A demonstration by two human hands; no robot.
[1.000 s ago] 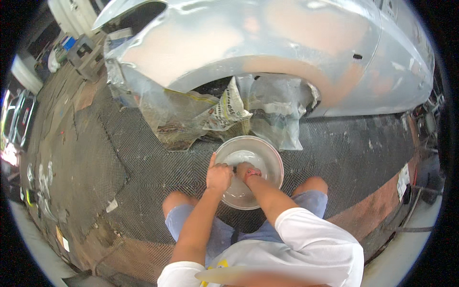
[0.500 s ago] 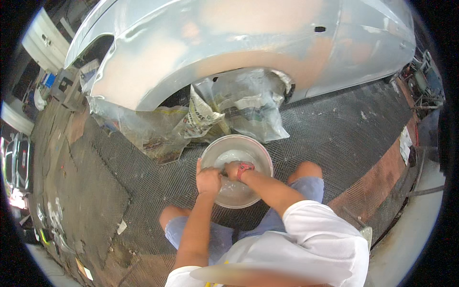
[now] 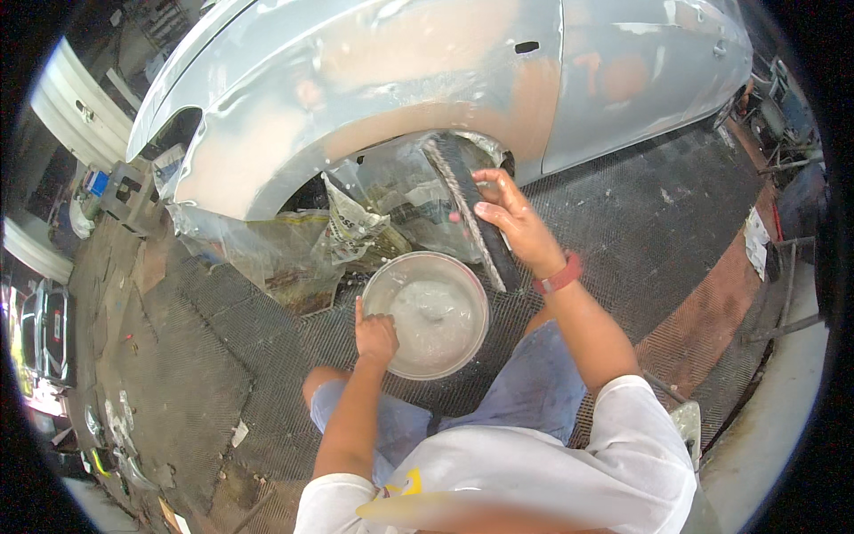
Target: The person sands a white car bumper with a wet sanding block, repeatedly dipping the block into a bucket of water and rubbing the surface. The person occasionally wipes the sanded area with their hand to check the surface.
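My right hand (image 3: 511, 218), with a red band on its wrist, is raised to the right of the bucket and closed around a long black sanding block (image 3: 476, 214). The block is tilted, its pale, worn edge toward the left and its upper end in front of the wheel arch. A fingertip shows past its left side. Below, the round whitish bucket (image 3: 374, 283) stands between my knees with cloudy water (image 3: 431, 316) in it. My left hand (image 3: 377, 338) grips the bucket's left rim, index finger stretched along it and the other fingers curled over the inside.
A car body (image 3: 382, 80) with grey primer and beige filler patches fills the far side. Plastic sheeting and a printed sack (image 3: 351, 218) hang in its wheel arch. Ribbed black matting (image 3: 623, 231) covers the floor. Metal stands (image 3: 787, 294) are at right, another car (image 3: 43, 329) far left.
My right hand has come up out of the bucket, to the right and away from me, bringing the sanding block into sight. My left hand stays at the bucket rim. The view has shifted slightly.
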